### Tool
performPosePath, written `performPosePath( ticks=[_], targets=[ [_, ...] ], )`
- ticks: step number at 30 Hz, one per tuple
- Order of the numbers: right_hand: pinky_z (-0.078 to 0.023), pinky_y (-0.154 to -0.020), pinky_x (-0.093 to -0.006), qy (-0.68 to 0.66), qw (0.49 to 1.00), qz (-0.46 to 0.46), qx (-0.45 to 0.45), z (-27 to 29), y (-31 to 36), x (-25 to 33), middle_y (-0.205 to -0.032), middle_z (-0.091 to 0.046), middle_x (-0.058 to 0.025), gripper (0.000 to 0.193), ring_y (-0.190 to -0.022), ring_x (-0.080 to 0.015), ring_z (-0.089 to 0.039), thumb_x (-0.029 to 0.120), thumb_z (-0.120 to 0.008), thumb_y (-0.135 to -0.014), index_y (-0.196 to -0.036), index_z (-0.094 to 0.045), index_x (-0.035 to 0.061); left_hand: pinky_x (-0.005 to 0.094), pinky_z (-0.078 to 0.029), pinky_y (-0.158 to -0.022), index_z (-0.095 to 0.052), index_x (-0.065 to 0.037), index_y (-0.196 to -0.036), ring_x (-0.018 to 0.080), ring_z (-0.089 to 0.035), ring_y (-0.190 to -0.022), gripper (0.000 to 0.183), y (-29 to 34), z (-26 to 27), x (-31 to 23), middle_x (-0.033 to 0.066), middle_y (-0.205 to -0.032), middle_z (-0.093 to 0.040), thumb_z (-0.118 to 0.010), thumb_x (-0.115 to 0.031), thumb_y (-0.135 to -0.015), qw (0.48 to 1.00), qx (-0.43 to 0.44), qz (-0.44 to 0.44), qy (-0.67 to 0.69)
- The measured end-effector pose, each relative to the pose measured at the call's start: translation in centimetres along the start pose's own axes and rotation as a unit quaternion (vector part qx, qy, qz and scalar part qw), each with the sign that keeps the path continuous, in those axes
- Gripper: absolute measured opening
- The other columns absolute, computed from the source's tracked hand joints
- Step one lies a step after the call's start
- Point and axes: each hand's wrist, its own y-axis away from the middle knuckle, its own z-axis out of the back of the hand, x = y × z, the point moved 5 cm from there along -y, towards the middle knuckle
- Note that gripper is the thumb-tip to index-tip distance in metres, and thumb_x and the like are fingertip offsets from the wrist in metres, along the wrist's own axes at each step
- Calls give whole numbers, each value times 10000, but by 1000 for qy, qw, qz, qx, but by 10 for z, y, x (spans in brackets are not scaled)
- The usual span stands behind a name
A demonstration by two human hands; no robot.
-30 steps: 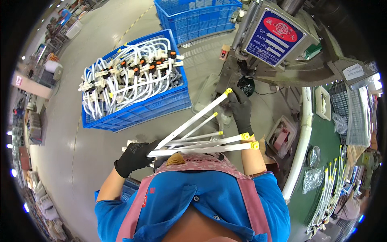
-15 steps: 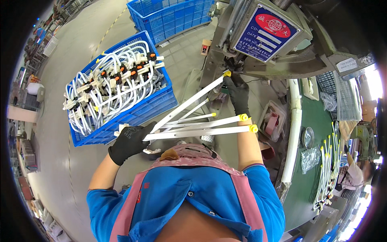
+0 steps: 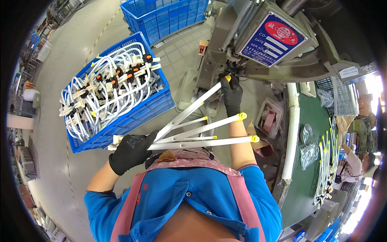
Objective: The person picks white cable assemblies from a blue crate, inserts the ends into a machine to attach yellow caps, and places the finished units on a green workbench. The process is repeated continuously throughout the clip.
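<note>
My left hand point(image 3: 134, 151), in a black glove, is closed around the gathered ends of several white tubes point(image 3: 193, 107) that fan out to the right. Yellow caps sit on the free ends, such as the yellow cap point(image 3: 241, 116) above my right forearm. My right hand point(image 3: 232, 96), also black-gloved, grips the capped end of the uppermost tube just below a grey machine point(image 3: 307, 40). The machine's working tip and my right fingertips are partly hidden in dark parts.
A blue crate point(image 3: 121, 128) heaped with white tube assemblies stands left, with another blue crate point(image 3: 169, 22) behind it. At right, a green-topped table point(image 3: 290, 205) carries more yellow-tipped white tubes point(image 3: 324, 169), a round metal dish point(image 3: 306, 134) and plastic bags. A person point(image 3: 350, 167) is beyond it.
Both hands have shifted slightly: the left a little right and down, the right a little left and down. The tubes have swung with them and spread differently; the grips stay closed.
</note>
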Motion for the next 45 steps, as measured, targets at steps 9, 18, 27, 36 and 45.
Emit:
performPosePath(
  ticks=[9,18,27,36,45],
  targets=[
    [-455,-694,-243,30,999,-11,-15,1,1,-3,-864,-633,-15,287,-770,-84,-540,190,-627,-890,-1116,-625,13,405,-485,-600,-469,-39,-1312,331,-632,-681,678,-1,2,4,163,-752,-630,-730,-144,-695,999,-5,-27,17],
    [-476,-743,-306,22,1000,-18,-11,-3,8,-20,-929,-666,-108,415,-807,-175,-594,335,-633,-885,-1144,-625,10,408,-492,-678,-524,-35,-1255,337,-637,-764,536,-11,4,32,174,-831,-651,-693,-225,-783,997,-20,-69,42],
    [-473,-860,-323,1,998,-36,42,14,26,-54,-1087,-631,-159,370,-1001,-230,-609,231,-590,-890,-1185,-580,7,431,-479,-691,-523,-101,-1271,344,-633,-786,526,-16,-20,36,175,-870,-657,-684,-218,-785,990,37,28,130],
    [-508,-837,-321,-39,997,-21,58,61,92,-47,-1144,-636,-159,461,-992,-212,-614,250,-500,-927,-1322,-466,15,437,-472,-721,-496,-87,-1306,353,-627,-819,579,-13,-20,33,200,-874,-645,-679,-191,-767,997,6,22,76],
    [-512,-808,-285,51,998,-3,33,49,87,8,-1079,-659,-127,391,-965,-155,-608,167,-530,-952,-1296,-490,-15,437,-471,-673,-510,-70,-1291,339,-625,-745,577,-13,-15,25,170,-779,-633,-687,-199,-757,999,3,12,42]
  ],
)
